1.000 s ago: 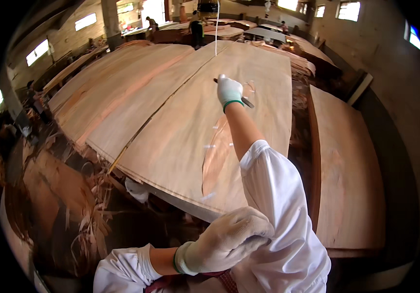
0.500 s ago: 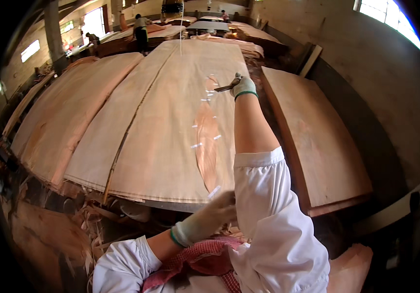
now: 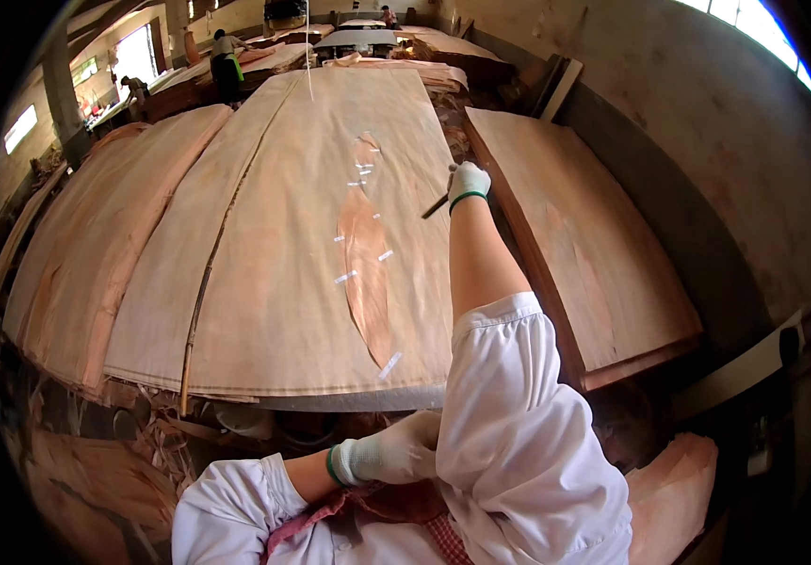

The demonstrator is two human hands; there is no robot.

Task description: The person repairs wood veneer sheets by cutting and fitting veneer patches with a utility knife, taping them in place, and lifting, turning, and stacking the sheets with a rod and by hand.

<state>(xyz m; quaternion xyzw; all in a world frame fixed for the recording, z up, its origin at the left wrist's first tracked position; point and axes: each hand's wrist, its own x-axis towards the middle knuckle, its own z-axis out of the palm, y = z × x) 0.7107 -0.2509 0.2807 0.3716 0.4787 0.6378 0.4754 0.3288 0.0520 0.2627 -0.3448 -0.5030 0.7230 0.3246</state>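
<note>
My right hand (image 3: 469,179), in a pale glove with a green cuff, is closed around a dark-bladed knife (image 3: 435,207) at the right edge of a large veneer sheet (image 3: 283,311). A long, leaf-shaped veneer patch (image 3: 364,264) lies in the sheet, darker and redder than the wood around it. Short strips of white tape (image 3: 389,365) cross the patch's borders. Close to my body, my left hand (image 3: 391,454) is gloved too and rests by my right sleeve; its fingers are hidden there.
A veneer stack (image 3: 594,254) stands to the right beyond a dark gap, another stack (image 3: 113,235) to the left. A thin stick (image 3: 212,273) lies lengthwise on the sheet. Veneer scraps (image 3: 95,471) litter the lower left. Other people (image 3: 227,66) stand far back.
My right hand has moved with the knife away from the patch, toward the sheet's right edge, and the blade now points downward. My left hand has drawn nearer my body. The view has shifted right.
</note>
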